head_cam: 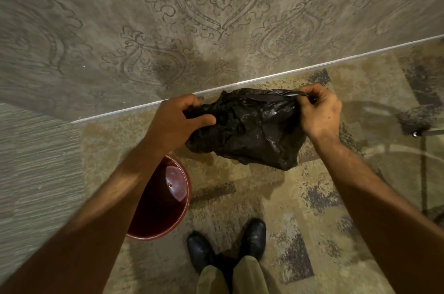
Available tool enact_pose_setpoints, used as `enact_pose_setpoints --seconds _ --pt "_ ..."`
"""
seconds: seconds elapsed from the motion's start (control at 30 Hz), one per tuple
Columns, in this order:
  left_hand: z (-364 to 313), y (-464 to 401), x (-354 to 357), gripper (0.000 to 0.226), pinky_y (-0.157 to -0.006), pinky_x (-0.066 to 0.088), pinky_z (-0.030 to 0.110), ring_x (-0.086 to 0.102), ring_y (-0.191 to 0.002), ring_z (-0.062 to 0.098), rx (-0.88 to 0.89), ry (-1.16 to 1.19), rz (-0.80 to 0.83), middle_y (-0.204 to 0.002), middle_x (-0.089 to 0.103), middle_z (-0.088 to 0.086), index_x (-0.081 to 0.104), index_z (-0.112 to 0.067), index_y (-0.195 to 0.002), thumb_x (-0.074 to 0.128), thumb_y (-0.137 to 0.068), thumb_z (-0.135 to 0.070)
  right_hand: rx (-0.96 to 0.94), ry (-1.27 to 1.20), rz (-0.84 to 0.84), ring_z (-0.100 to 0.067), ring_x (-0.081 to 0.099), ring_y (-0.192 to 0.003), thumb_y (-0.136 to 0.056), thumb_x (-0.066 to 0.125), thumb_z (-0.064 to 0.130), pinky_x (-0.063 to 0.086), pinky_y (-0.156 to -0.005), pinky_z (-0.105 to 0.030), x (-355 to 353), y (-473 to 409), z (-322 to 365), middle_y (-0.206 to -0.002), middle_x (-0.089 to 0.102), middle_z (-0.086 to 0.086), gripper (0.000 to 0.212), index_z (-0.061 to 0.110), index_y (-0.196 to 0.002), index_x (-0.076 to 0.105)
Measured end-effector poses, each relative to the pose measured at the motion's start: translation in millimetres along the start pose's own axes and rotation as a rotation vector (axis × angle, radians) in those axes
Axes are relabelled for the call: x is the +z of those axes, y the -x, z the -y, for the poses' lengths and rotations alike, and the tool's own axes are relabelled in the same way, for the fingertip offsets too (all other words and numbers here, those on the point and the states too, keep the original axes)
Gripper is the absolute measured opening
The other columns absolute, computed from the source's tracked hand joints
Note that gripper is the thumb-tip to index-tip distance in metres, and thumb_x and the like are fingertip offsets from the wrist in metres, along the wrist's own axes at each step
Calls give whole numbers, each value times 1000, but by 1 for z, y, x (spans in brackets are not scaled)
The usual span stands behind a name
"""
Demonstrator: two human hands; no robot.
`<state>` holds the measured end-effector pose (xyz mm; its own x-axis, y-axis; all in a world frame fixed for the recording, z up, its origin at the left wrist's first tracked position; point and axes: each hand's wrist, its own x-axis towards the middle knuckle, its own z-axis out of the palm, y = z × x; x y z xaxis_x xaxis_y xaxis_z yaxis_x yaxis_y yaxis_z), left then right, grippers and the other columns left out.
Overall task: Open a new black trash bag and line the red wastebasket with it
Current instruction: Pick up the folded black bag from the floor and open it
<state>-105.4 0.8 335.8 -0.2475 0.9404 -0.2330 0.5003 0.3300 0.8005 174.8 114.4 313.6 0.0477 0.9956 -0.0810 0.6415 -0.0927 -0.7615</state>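
Note:
A crumpled black trash bag (247, 129) hangs in the air between my two hands, above the carpet. My left hand (179, 120) grips its left edge, thumb on the near side. My right hand (319, 109) pinches the bag's upper right edge, which is stretched taut toward it. The red wastebasket (179, 216) stands on the floor below my left forearm, which covers its left side. Its inside looks bare, with no liner visible.
A wall with grey ornamental wallpaper (216, 5) rises ahead, meeting the patterned carpet (276, 197) at a pale baseboard strip (264, 77). My two black shoes (228, 243) stand just right of the basket. A metal furniture leg (427, 133) juts in at the right edge.

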Motion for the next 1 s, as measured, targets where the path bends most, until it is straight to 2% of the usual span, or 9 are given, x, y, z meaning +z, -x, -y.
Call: enact_pose_setpoints --seconds 0.1,0.17,0.3,0.4,0.5,0.63,0.8,0.9,1.0 --pt "6 1 1 17 -71 47 22 61 -72 3 13 -44 -22 -77 68 -7 66 -18 -82 81 -79 -25 35 -76 -34 -4 65 -79 -91 61 12 58 -84 -33 -7 1 -8 -86 70 10 14 20 -94 72" --pt "12 0 2 18 -88 51 32 61 -92 3 -18 46 -157 -96 65 -11 62 -26 -97 75 -84 -22 111 -223 23 -9 66 -77 -93 61 12 58 -79 -36 -14 2 -10 -84 71 5 13 20 -88 71" --pt "5 8 4 77 -119 25 30 25 -146 19 212 12 -365 -154 24 7 30 -15 -148 75 -85 -23 485 -527 251 -27 72 -77 -101 52 17 61 -72 -43 -35 6 6 -92 75 -16 23 3 -106 69" --pt "-7 33 32 79 -115 31 41 38 -137 28 591 -252 -125 -144 41 12 41 -14 -138 80 -75 -41 916 -920 494 -25 73 -80 -101 45 14 63 -70 -42 -44 3 16 -99 73 -15 29 3 -123 61" --pt "-7 65 84 102 -110 33 54 37 -138 29 646 -415 189 -150 38 10 37 -17 -147 73 -67 -70 1009 -1112 650 -22 64 -96 -88 53 4 56 -90 -41 -37 0 21 -107 63 -15 44 8 -132 49" --pt "-31 94 143 135 -121 23 41 30 -146 25 389 -130 312 -159 29 11 11 -14 -157 82 -55 -68 1072 -1244 469 -31 72 -74 -104 26 7 60 -73 -43 -12 0 31 -90 68 -25 37 -6 -116 58" --pt "-46 90 164 81 -107 46 48 59 -126 25 -32 475 197 -134 62 7 34 -26 -146 76 -77 -26 1069 -1318 278 -37 72 -64 -104 22 3 61 -62 -47 12 6 31 -95 66 -29 43 -17 -107 61" --pt "-57 83 152 79 -114 39 36 48 -136 9 42 676 278 -141 52 0 34 -26 -144 76 -77 -22 1052 -1338 170 -35 72 -62 -105 23 5 62 -54 -43 21 12 31 -97 67 -26 45 -8 -122 62" --pt "-61 85 150 102 -113 38 30 41 -140 5 161 668 348 -146 43 -1 19 -22 -147 87 -71 -18 1024 -1364 77 -27 68 -47 -105 24 5 59 -48 -32 27 12 30 -72 68 -20 43 -8 -99 65"
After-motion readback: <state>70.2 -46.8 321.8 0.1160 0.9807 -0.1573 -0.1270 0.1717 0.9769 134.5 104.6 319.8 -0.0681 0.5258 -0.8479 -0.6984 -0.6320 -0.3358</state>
